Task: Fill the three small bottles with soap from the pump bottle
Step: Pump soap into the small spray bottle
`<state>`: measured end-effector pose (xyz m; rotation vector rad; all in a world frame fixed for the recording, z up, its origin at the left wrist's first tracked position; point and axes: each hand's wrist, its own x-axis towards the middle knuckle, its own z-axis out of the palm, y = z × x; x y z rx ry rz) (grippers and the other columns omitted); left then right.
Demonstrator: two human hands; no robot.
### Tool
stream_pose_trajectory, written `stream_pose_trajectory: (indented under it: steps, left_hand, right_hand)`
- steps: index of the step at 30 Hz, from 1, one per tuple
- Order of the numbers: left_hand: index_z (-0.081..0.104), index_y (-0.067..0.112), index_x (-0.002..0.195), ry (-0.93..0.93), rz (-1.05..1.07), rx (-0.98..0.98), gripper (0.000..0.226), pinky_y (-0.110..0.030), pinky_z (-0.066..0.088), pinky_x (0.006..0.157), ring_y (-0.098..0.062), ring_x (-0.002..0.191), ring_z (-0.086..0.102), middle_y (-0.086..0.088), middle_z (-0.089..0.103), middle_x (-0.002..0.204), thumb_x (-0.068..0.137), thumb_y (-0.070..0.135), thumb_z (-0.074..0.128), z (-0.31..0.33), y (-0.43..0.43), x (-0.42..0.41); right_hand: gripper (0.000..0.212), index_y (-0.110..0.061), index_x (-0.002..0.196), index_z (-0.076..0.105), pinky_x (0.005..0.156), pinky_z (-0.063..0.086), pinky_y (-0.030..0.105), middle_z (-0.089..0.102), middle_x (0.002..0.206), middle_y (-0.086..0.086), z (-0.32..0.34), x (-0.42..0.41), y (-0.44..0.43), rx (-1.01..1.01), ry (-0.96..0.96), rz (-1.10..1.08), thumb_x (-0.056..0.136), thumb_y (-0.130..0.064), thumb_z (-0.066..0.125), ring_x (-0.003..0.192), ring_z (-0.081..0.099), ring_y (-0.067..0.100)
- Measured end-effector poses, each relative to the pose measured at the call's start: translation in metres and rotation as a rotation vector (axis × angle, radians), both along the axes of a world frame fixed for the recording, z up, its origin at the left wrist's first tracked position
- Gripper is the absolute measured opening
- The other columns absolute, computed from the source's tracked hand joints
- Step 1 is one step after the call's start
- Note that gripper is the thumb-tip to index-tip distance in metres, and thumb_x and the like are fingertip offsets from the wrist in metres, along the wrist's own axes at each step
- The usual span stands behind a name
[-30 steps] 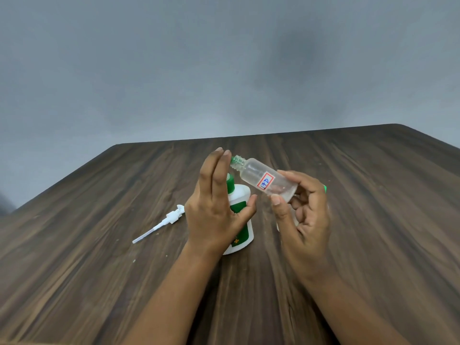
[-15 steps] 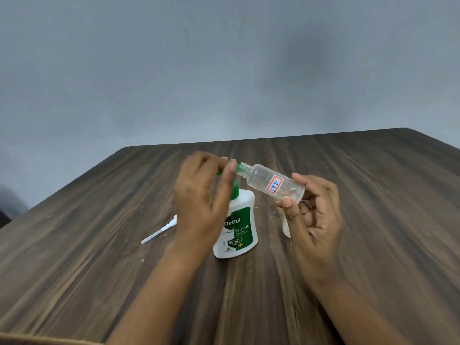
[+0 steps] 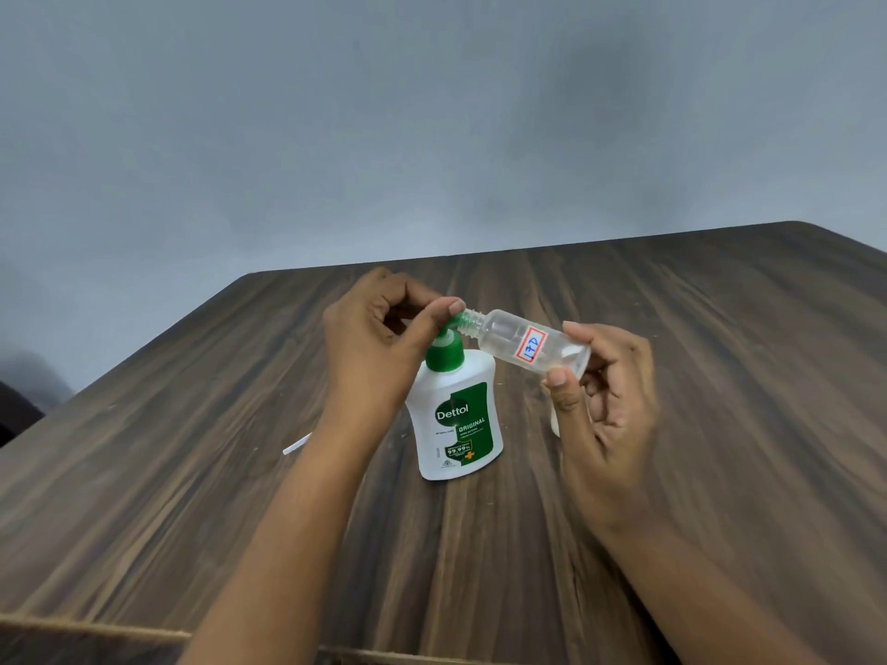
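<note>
Since a second ago: left hand (image 3: 379,343) curled from flat onto pump (image 3: 444,350), fingers closed round its head. Right hand (image 3: 600,391) pinching small bottle (image 3: 521,342), tilted, mouth at nozzle by left fingertips. Seemingly near-empty; filling barely begun, other bottles mostly hidden.

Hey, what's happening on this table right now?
A person is filling a small bottle from a soap bottle standing on the table. The right hand holds the small bottle tilted, its open neck at the green pump top. The left hand is on the pump. The small bottle looks nearly empty.
</note>
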<state>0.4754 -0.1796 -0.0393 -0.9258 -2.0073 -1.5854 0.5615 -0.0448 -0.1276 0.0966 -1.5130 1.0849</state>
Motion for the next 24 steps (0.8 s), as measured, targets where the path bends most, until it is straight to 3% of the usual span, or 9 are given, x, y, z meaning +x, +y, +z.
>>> stream_pose_trajectory:
  steps: [3,9,15,18,24]
  left_hand:
    - [0.068,0.02,0.067,0.008,0.002,-0.011,0.012,-0.021,0.046,0.059,-0.015,0.066,0.06,-0.002,0.066,0.071,0.075,0.017,0.076,0.0,-0.001,0.001]
    - [0.072,0.012,0.071,-0.199,-0.073,0.031,0.009,-0.02,0.05,0.06,-0.006,0.061,0.061,-0.002,0.07,0.068,0.075,0.018,0.076,0.024,0.001,-0.001]
    - [0.065,0.019,0.06,-0.191,-0.03,0.041,0.021,-0.034,0.046,0.063,-0.014,0.063,0.055,-0.01,0.065,0.071,0.076,0.023,0.075,0.004,0.009,-0.003]
    - [0.064,0.023,0.059,-0.168,-0.017,0.062,0.021,-0.034,0.047,0.063,-0.014,0.063,0.056,-0.01,0.064,0.073,0.077,0.028,0.074,-0.001,0.008,-0.001]
    - [0.064,0.026,0.059,-0.041,0.041,-0.043,0.021,-0.026,0.045,0.06,-0.009,0.061,0.056,-0.004,0.064,0.068,0.077,0.024,0.074,0.016,0.01,-0.001]
  right_hand:
    - [0.029,-0.011,0.118,0.055,0.072,0.051,0.032,0.046,0.115,-0.013,-0.002,0.0,-0.001,0.025,-0.002,-0.018,0.097,-0.029,0.051,0.091,0.056,0.027]
    - [0.037,-0.007,0.121,0.055,0.079,0.054,0.034,0.044,0.117,-0.009,0.0,0.001,-0.001,0.079,0.011,-0.021,0.098,-0.036,0.051,0.101,0.055,0.021]
    - [0.036,-0.012,0.122,0.054,0.08,0.053,0.027,0.045,0.118,-0.019,0.0,0.0,-0.001,0.026,0.024,-0.026,0.099,-0.039,0.048,0.099,0.057,0.029]
    - [0.035,-0.012,0.121,0.054,0.076,0.054,0.031,0.045,0.118,-0.018,-0.001,0.001,-0.002,0.026,0.005,-0.024,0.1,-0.039,0.046,0.095,0.059,0.03]
    - [0.035,-0.005,0.117,0.055,0.082,0.045,0.014,0.048,0.111,0.004,-0.001,0.001,-0.002,0.1,-0.004,-0.099,0.099,-0.034,0.048,0.102,0.049,-0.001]
